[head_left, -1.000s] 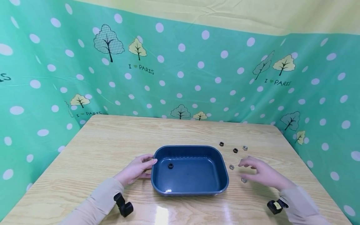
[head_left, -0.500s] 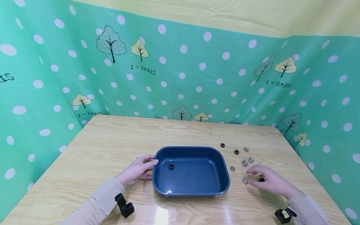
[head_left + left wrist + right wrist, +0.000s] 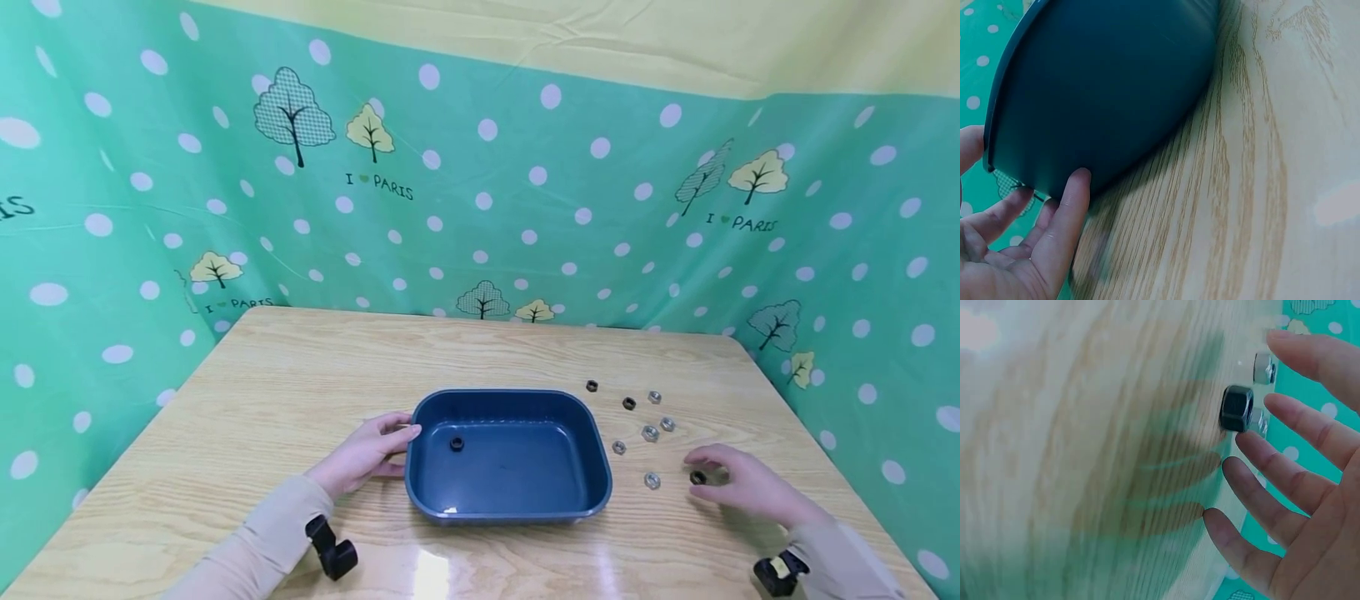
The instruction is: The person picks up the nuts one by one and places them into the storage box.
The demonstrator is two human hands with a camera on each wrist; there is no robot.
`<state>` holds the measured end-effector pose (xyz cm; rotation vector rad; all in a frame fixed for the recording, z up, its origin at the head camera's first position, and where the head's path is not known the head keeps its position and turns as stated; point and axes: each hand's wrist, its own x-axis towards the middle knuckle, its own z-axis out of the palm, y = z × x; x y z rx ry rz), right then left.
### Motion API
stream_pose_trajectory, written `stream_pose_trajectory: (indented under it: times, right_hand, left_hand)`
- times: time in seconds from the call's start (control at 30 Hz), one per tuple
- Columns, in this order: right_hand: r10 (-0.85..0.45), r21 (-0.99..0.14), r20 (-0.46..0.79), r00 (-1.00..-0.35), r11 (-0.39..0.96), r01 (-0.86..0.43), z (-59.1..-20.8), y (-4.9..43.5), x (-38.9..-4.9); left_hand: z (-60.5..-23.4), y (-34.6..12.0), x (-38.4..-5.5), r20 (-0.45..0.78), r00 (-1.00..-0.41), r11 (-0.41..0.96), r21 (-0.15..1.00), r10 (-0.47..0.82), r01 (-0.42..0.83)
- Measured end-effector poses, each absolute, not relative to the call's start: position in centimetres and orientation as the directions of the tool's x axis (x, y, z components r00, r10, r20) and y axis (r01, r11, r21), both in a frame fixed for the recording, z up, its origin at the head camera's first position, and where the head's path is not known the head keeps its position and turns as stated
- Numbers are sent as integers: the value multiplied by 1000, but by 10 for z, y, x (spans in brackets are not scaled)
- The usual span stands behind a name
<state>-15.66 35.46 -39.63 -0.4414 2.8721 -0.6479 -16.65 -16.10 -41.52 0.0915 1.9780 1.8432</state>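
Note:
My left hand [image 3: 369,452] holds the left side of a dark blue plastic tub [image 3: 510,521], thumb at the rim and other fingers against the outer wall [image 3: 1110,94] in the left wrist view. A single black nut [image 3: 457,444] lies inside the tub. Over at the right, my right hand [image 3: 750,483] is low over the table, fingers spread around another black nut [image 3: 698,477]. In the right wrist view that black nut [image 3: 1236,409] stands close to the fingertips [image 3: 1249,442], not pinched; whether they touch it I cannot tell.
Silver nuts [image 3: 650,433] and two black nuts [image 3: 629,403] lie scattered on the wooden table [image 3: 337,358] between the tub and my right hand. A green dotted curtain [image 3: 480,167] hangs behind and at both sides.
My right hand has moved right, away from the silver nuts, to the black nut at the far right, uncovering several nuts. The left hand and tub stay put.

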Motion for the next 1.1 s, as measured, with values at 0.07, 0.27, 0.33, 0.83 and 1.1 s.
stream_pose_trajectory:
  times: [0.07,0.27,0.33,0.83,1.1]
  right_hand:
    - [-312,-429,-114,-943,872,-237,-397,357,-160]
    - [-298,-412,-141,-944,885,-218,-398,362,-163]
    - [-300,-404,-137,-944,887,-223,-399,362,-164]
    - [-341,-329,-75,-937,895,-300,-405,363,-166]
    - [-328,-337,-84,-941,898,-283,-407,362,-167]
  left_hand:
    - [-415,-161,-166,-266,-904,115,964,334,-241]
    - [-416,-161,-165,-276,-906,119,961,321,-250]
    - [-417,-161,-165,-279,-907,117,960,315,-254]
    - [-415,-161,-164,-270,-905,117,963,329,-244]
    - [-415,-161,-165,-268,-905,112,963,332,-244]
